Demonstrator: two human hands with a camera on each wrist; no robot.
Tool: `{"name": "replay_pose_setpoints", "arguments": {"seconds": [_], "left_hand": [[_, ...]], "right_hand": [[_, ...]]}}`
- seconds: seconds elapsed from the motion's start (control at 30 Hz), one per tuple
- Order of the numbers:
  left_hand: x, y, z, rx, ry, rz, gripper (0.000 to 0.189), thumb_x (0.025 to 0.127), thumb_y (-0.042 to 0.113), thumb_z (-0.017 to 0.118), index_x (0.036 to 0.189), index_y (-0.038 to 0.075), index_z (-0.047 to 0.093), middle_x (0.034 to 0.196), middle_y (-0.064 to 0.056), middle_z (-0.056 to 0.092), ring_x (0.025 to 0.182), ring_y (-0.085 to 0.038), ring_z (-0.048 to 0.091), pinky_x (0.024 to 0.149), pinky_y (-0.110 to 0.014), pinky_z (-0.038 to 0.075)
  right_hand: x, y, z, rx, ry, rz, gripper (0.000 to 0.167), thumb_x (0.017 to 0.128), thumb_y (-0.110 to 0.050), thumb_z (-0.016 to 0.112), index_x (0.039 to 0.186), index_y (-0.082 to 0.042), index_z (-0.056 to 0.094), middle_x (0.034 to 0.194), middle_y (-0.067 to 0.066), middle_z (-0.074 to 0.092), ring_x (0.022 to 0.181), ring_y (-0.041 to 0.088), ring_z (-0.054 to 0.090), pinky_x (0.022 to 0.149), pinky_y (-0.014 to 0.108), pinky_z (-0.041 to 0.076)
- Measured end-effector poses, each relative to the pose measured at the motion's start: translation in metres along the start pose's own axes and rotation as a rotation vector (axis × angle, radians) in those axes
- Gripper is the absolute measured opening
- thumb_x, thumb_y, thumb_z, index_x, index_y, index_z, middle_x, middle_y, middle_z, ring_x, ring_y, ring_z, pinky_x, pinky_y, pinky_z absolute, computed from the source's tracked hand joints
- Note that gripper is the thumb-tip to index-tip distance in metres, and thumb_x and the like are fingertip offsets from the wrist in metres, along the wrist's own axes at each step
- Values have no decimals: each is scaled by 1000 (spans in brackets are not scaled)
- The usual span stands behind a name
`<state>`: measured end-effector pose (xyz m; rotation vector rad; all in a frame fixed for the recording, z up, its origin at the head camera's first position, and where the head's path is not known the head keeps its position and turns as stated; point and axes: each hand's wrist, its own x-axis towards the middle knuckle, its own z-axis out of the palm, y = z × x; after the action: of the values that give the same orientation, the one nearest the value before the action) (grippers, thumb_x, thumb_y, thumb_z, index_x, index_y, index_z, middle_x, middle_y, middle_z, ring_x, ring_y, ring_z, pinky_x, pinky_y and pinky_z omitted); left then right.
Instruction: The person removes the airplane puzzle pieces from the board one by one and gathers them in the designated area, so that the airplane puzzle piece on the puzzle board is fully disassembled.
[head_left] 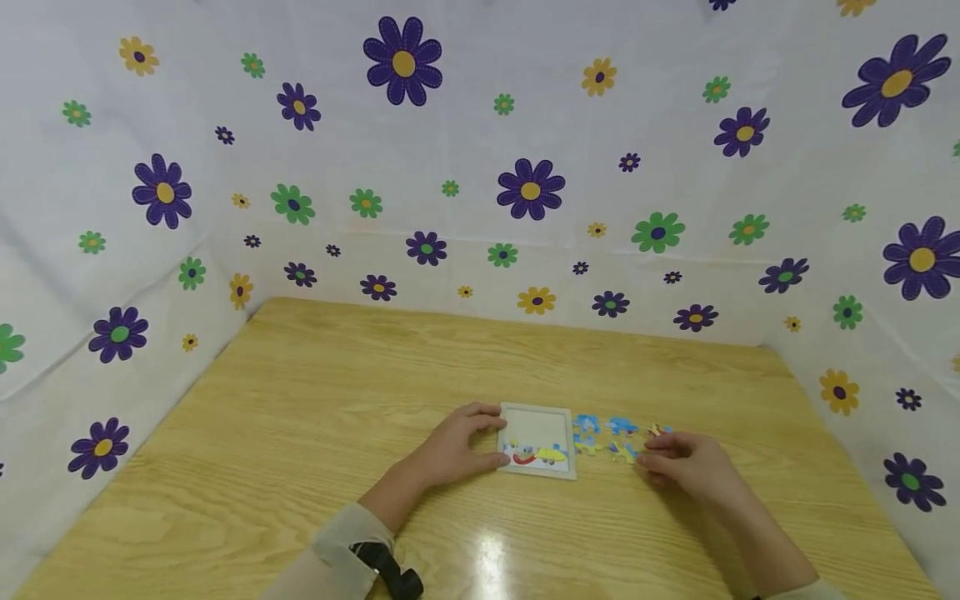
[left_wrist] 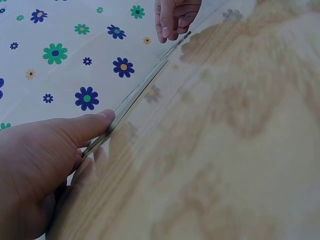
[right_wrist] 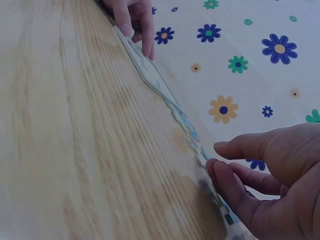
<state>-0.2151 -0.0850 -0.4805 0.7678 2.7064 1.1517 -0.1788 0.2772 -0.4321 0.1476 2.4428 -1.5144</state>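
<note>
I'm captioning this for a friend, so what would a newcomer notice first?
Probably the white backdrop, scattered with purple, green and yellow flowers, behind the table. Next, the partly filled puzzle frame touched by the left hand, with loose colourful pieces between it and the right hand.

A pale square puzzle frame [head_left: 534, 424] lies flat against the fingertips of the left hand [head_left: 448, 450], red-and-yellow artwork [head_left: 552, 455] filling only its thumb-side strip. Loose blue-and-yellow pieces [head_left: 621, 426] lie between it and the right hand [head_left: 699, 468].
</note>
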Motion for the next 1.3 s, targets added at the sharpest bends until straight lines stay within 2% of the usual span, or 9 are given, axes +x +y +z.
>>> {"name": "replay_pose_setpoints", "arguments": {"seconds": [0.23,0.47,0.57,0.8,0.97,1.13,1.2,1.3], "left_hand": [[2,3,1,-8,-2,8,54,88,38,77,134,13,64,149,-3,49,140,-27,45,115,-47,39],[3,2,1,1,12,24,54,88,37,77,134,13,64,148,-2,50,138,-26,47,113,-45,41],[2,1,0,-4,20,36,54,87,36,78,133,12,64,147,-3,51,137,-27,48,113,-46,41],[-1,2,0,-9,17,35,53,88,37,78,132,11,64,147,-5,51,138,-29,47,112,-49,41],[1,3,0,1,9,32,54,88,38,77,133,12,64,148,-3,50,139,-27,46,114,-47,40],[0,4,-2,-11,20,50,51,88,35,77,131,11,65,146,-6,52,136,-29,48,113,-49,40],[0,4,-3,-21,23,55,50,88,34,77,131,11,65,146,-7,52,136,-30,48,113,-50,40],[-1,3,-2,-34,23,64,50,88,34,77,131,11,65,146,-7,51,136,-30,48,112,-50,40]], "right_hand": [[-4,-12,15,34,-46,15,47,89,-15,76,125,10,59,109,12,64,91,14,69,79,28,60],[-1,-21,28,88,-81,-9,47,90,-13,74,127,11,56,114,17,64,95,18,70,82,31,61],[2,-24,35,103,-106,-35,45,91,-11,73,125,12,56,110,16,65,93,18,70,80,31,61],[7,-28,59,122,-225,-109,42,91,-10,72,123,13,57,100,11,62,90,17,70,80,31,61],[9,-37,73,171,-216,-89,41,91,-7,72,125,11,57,101,11,62,92,19,72,81,31,61],[16,-48,90,88,-199,-117,36,91,-11,73,121,5,63,98,10,65,86,17,71,75,28,61],[19,-51,98,67,-215,-147,36,91,-13,73,122,5,64,97,10,66,85,15,69,75,29,61],[23,-51,108,116,-283,-176,38,94,-11,69,126,8,61,100,12,67,89,16,70,80,32,61]]}}
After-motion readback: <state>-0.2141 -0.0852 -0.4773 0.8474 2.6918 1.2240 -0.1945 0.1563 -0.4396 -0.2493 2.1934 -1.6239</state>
